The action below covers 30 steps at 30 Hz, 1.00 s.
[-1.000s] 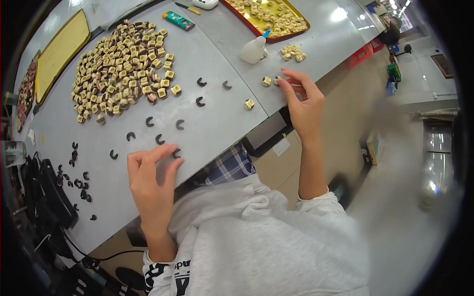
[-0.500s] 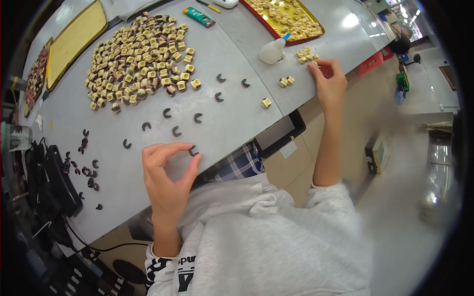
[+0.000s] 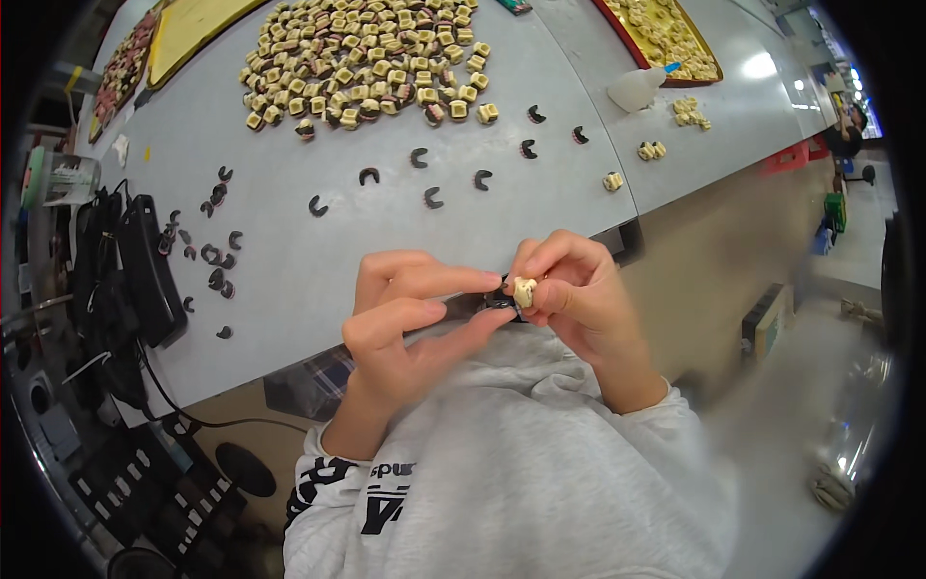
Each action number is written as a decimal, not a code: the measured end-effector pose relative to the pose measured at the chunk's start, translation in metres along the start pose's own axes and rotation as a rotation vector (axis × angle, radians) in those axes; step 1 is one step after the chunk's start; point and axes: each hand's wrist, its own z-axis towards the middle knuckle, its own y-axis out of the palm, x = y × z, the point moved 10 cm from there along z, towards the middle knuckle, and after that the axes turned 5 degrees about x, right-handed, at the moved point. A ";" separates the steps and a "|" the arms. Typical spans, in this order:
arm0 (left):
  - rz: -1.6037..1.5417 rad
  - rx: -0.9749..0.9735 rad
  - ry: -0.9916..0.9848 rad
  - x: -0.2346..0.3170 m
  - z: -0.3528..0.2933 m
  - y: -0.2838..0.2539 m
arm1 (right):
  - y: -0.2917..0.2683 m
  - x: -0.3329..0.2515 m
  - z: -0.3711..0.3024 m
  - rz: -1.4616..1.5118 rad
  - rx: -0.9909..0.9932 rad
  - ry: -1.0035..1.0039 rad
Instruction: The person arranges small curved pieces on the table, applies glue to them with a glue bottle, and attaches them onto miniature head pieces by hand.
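Observation:
In front of my body, my left hand (image 3: pixel 400 323) pinches a small black U-shaped piece (image 3: pixel 499 297) between thumb and fingertips. My right hand (image 3: pixel 590 314) brings a small cream-coloured piece (image 3: pixel 525 291) up against it, pinched by thumb and fingers. Whether the two pieces touch is too small to tell. Beyond my hands, several black U-shaped pieces (image 3: pixel 482 180) with pinkish edges lie spaced out on the grey table (image 3: pixel 318 280). A few cream blocks (image 3: pixel 651 151) and a small cluster of cream pieces (image 3: pixel 691 113) rest at the right.
A large heap of cream-and-black blocks (image 3: pixel 367 58) covers the far middle. A white squeeze bottle (image 3: pixel 637 90) with a blue tip stands by a red-rimmed tray (image 3: pixel 716 69). Loose black pieces (image 3: pixel 212 253) lie at the left beside a black power strip (image 3: pixel 154 270) and a jar (image 3: pixel 72 180).
My right hand has come from the far right table edge to meet my left, carrying a cream piece. My left hand, still holding the black piece, has moved right.

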 end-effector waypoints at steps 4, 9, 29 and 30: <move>0.001 -0.009 -0.003 0.002 -0.001 -0.001 | 0.003 0.018 -0.001 0.106 0.018 0.173; -0.006 -0.014 0.005 -0.001 -0.002 -0.002 | 0.004 0.025 -0.001 0.059 0.016 0.227; 0.002 -0.067 0.033 0.009 0.003 0.017 | 0.009 0.020 -0.001 0.288 0.013 0.238; 0.036 -0.091 0.044 0.010 0.007 0.019 | 0.009 0.018 -0.001 0.286 0.016 0.230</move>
